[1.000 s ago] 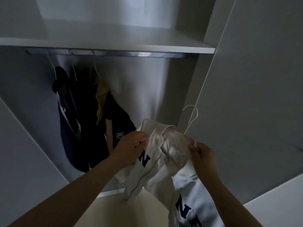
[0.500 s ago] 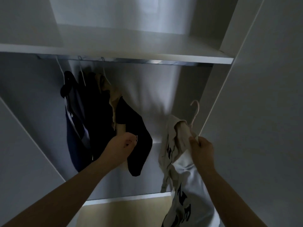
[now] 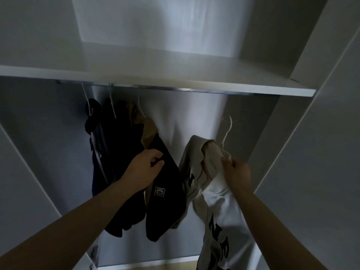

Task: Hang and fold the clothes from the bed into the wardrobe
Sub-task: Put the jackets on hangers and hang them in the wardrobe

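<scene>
A white jersey (image 3: 218, 203) with dark letters hangs on a white hanger (image 3: 227, 129). My right hand (image 3: 236, 173) grips the jersey at the hanger's neck and holds it up below the metal rail (image 3: 194, 90). The hanger's hook is free in the air, short of the rail. My left hand (image 3: 145, 168) grips the edge of a black garment (image 3: 165, 191) with a small square patch, which hangs from the rail. Further left hang a tan garment (image 3: 148, 131) and dark clothes (image 3: 105, 152).
A white shelf (image 3: 175, 78) spans the wardrobe just above the rail. The wardrobe's side panel (image 3: 288, 117) and an open door (image 3: 331, 133) stand close on the right, another door panel (image 3: 29, 172) on the left. The rail is bare between the black garment and the right panel.
My left hand has taken hold of the hanging black garment's edge. My right hand has raised the jersey and its hanger a little closer to the rail.
</scene>
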